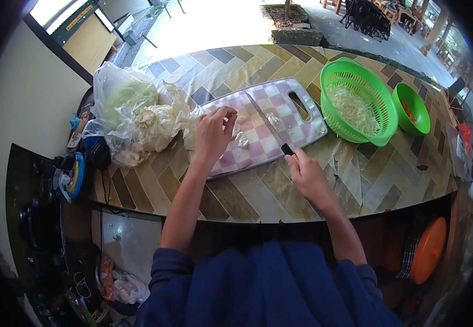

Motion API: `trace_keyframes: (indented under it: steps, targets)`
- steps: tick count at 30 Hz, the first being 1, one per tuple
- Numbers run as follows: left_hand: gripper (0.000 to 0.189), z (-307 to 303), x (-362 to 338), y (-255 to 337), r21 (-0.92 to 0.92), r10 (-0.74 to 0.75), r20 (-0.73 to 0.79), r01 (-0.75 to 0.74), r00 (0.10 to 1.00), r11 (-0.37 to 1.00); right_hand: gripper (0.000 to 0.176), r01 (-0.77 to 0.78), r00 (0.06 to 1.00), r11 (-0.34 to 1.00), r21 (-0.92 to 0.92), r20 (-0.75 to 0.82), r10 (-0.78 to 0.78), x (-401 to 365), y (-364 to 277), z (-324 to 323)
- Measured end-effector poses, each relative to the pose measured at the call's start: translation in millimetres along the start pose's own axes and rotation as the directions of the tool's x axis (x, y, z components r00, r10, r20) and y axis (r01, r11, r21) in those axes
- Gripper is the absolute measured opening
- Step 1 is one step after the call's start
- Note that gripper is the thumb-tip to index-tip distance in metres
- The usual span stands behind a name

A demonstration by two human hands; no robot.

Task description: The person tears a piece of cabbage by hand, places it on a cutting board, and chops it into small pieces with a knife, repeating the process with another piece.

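Observation:
A pink-and-white checked cutting board (266,143) lies on the tiled counter. My right hand (308,175) grips the black handle of a knife (270,124), whose blade points away over the board. Over the board's left part is my left hand (213,131), its fingers curled together; whatever they may hold is too small to make out. Small white pieces (242,140) rest on the board between my hands, with another bit (273,119) just right of the blade. Pale cabbage-like leaves (157,124) sit left of my left hand.
A clear plastic bag (117,98) with a pale green vegetable stands at the back left. Right of the board are a green colander (385,103) of pale shreds and a green bowl (423,111) with orange shreds. The counter's front edge (258,218) runs near my body.

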State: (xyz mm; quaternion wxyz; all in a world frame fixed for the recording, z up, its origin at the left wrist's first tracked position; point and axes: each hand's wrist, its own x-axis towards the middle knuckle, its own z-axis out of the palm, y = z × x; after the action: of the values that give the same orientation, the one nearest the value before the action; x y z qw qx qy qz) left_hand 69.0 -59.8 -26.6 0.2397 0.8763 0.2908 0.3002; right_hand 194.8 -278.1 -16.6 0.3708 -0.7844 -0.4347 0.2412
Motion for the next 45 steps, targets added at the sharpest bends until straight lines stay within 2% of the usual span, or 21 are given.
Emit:
trace_keyframes:
  steps: [3,4,7,8,11,14,17,18,21,22,23,25,28,29,31,34,40,45]
  targets:
    - [0.017,-18,-18,1,0.172,0.112,0.139,-0.135,0.984,0.976,0.032,0.015,1.0,0.998,-0.062,0.008,-0.015,3,4,10]
    - [0.019,-18,-24,2,0.202,0.085,0.174,-0.12,0.981,0.972,0.032,0.019,1.0,0.995,-0.102,0.004,-0.018,4,2,12]
    - [0.021,-8,-36,-1,0.331,0.132,0.157,-0.178,0.979,0.927,0.032,0.03,0.999,0.979,-0.202,-0.006,-0.032,6,-2,18]
    - [0.022,-6,-36,-3,0.314,0.098,0.21,-0.162,0.973,0.935,0.032,0.038,0.999,0.974,-0.221,-0.006,-0.04,7,-2,19]
    - [0.024,-10,-33,3,0.283,0.094,0.173,-0.141,0.98,0.949,0.031,0.05,0.998,0.944,-0.325,-0.019,-0.06,7,-9,19]
    - [0.022,-13,-31,5,0.139,0.085,0.182,-0.111,0.98,0.984,0.029,0.107,0.992,0.916,-0.386,-0.026,-0.127,6,-3,19]
    - [0.023,-14,-33,14,-0.267,-0.057,0.131,0.091,0.99,0.959,0.024,0.175,0.97,0.896,-0.407,-0.085,-0.229,4,-4,19]
    - [0.023,-14,-35,17,-0.276,-0.057,0.118,0.087,0.991,0.957,0.023,0.195,0.958,0.889,-0.414,-0.112,-0.262,3,-7,19]
    - [0.025,-17,-38,26,-0.324,-0.063,0.122,0.1,0.99,0.941,0.024,0.455,0.855,0.866,-0.207,-0.173,-0.49,10,-21,16]
    - [0.025,-19,-39,31,-0.352,-0.067,0.151,0.117,0.986,0.929,0.022,0.482,0.849,0.874,-0.067,-0.209,-0.485,10,-31,17]
    - [0.026,-19,-39,34,-0.379,-0.069,0.179,0.134,0.981,0.916,0.023,0.505,0.836,0.862,-0.044,-0.223,-0.501,11,-38,19]
    - [0.025,-17,-42,33,-0.561,-0.035,0.256,0.178,0.966,0.809,0.024,0.553,0.806,0.833,0.0,-0.254,-0.535,14,-47,20]
    - [0.024,-22,-46,34,-0.713,-0.03,0.387,0.32,0.922,0.625,0.021,0.425,0.896,0.881,0.21,-0.237,-0.375,20,-44,21]
    - [0.024,-24,-47,34,-0.738,-0.035,0.433,0.377,0.9,0.559,0.019,0.374,0.924,0.865,0.334,-0.211,-0.318,21,-42,22]
    - [0.024,-23,-51,28,-0.773,-0.015,0.423,0.369,0.906,0.517,0.015,0.246,0.969,0.791,0.56,-0.132,-0.208,22,-37,24]
    - [0.025,-23,-53,26,-0.796,-0.001,0.425,0.374,0.905,0.475,0.011,0.121,0.991,0.677,0.726,-0.044,-0.13,21,-38,21]
    - [0.025,-22,-55,27,-0.794,-0.043,0.397,0.367,0.917,0.484,0.009,0.076,0.997,0.599,0.797,-0.041,-0.072,24,-32,18]
    - [0.024,-19,-54,32,-0.783,-0.06,0.359,0.335,0.932,0.523,0.009,0.068,0.998,0.601,0.796,-0.065,-0.027,26,-25,20]
